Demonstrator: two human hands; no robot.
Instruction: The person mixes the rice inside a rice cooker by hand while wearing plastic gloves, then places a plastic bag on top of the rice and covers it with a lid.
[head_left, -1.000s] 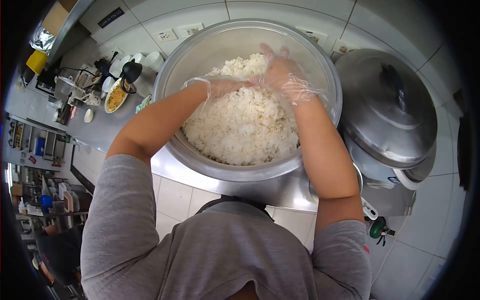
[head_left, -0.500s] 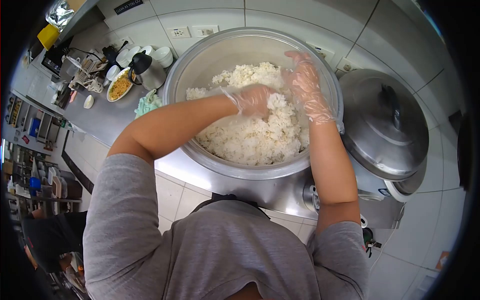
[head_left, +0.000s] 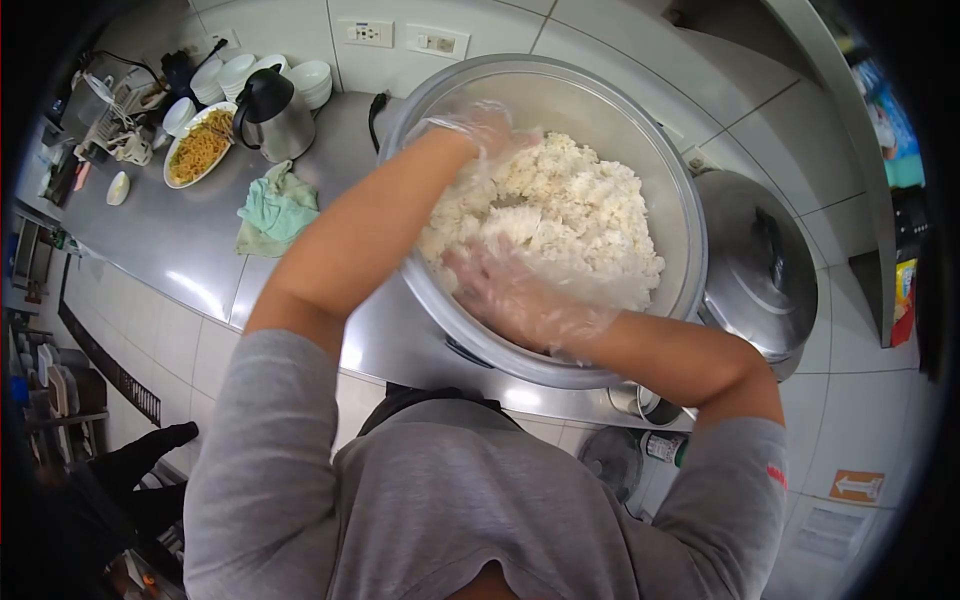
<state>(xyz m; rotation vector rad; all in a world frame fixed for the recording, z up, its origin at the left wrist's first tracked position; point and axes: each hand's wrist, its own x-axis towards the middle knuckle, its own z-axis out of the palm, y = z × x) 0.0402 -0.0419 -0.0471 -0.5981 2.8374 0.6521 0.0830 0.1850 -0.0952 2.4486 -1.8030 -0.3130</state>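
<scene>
A large round metal pot [head_left: 695, 250] holds a heap of cooked white rice [head_left: 590, 215]. Both my hands are inside it, in clear loose plastic gloves. At the far left of the heap is my left hand [head_left: 488, 132], its fingers stretched out against the rice's edge; the fingertips are slightly blurred. My right hand [head_left: 510, 292] lies low at the near left side, palm partly hidden by the plastic, fingers apart and touching the rice. Between the two hands the rice dips into a hollow.
A domed metal lid [head_left: 760, 265] sits right of the pot. On the steel counter [head_left: 190, 240] at left are a green cloth [head_left: 278, 208], a thermal jug [head_left: 278, 115], a plate of noodles [head_left: 200, 147] and stacked white bowls [head_left: 310, 82]. A person's legs [head_left: 130, 465] show at lower left.
My right hand has swung from the pot's far right wall to the near left side. My left hand has moved from the middle of the rice to the far left. The view has shifted.
</scene>
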